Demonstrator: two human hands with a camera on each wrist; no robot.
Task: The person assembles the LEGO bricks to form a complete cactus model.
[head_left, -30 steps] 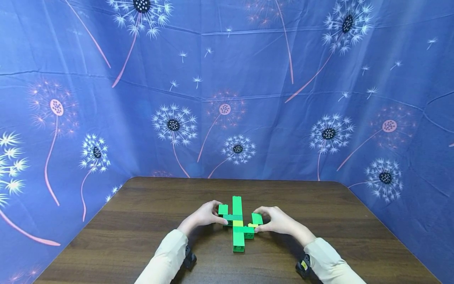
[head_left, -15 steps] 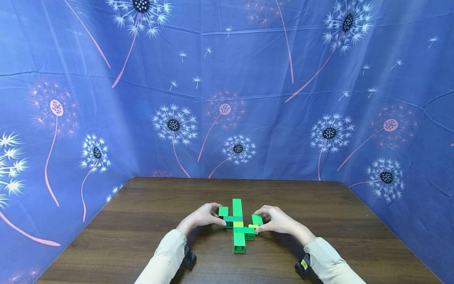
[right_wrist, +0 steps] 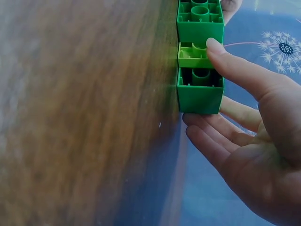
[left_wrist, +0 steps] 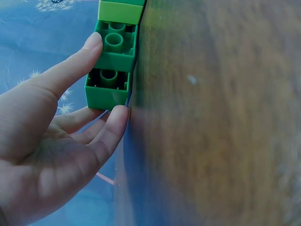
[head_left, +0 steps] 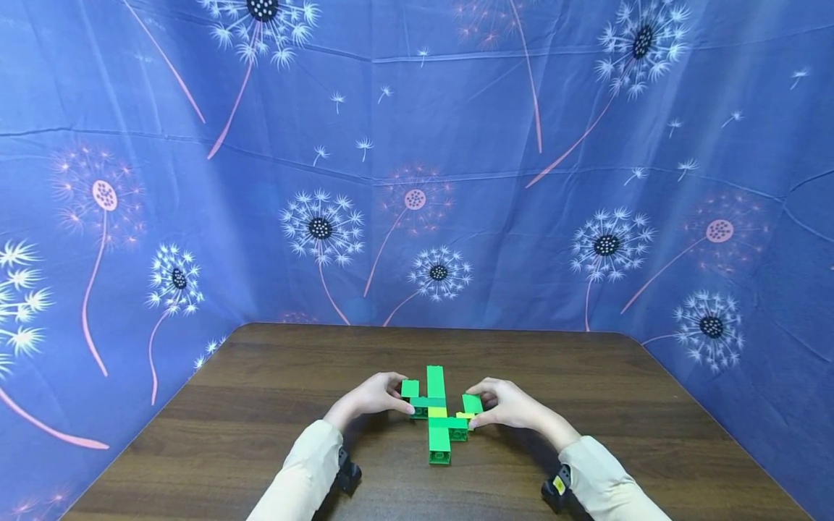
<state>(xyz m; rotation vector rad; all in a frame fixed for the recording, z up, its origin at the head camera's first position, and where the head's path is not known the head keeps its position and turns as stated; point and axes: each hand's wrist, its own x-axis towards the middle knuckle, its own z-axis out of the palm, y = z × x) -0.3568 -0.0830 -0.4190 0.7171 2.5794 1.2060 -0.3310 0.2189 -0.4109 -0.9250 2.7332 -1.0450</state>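
A cactus-shaped build of toy building bricks [head_left: 436, 383] lies flat on the table, with a long green column, a yellow-green band in its middle and a stepped arm on each side. My left hand [head_left: 373, 395] grips the left arm at its outer end. In the left wrist view the thumb presses the hollow side of a green brick [left_wrist: 116, 61], and fingertips reach the outer brick. My right hand [head_left: 508, 404] holds the right arm. Its thumb lies by a thin yellow-green brick [right_wrist: 187, 55], with fingers at the outer green brick [right_wrist: 200, 100] in the right wrist view.
The brown wooden table [head_left: 293, 354] has rounded far corners. A blue cloth [head_left: 508, 275] with a dandelion print hangs behind it and along both sides. Dark wrist cameras sit below both cream sleeves [head_left: 302, 470].
Over the first half second the brick build shifts slightly towards me, with both hands keeping hold of it. Since then it has stayed almost still.
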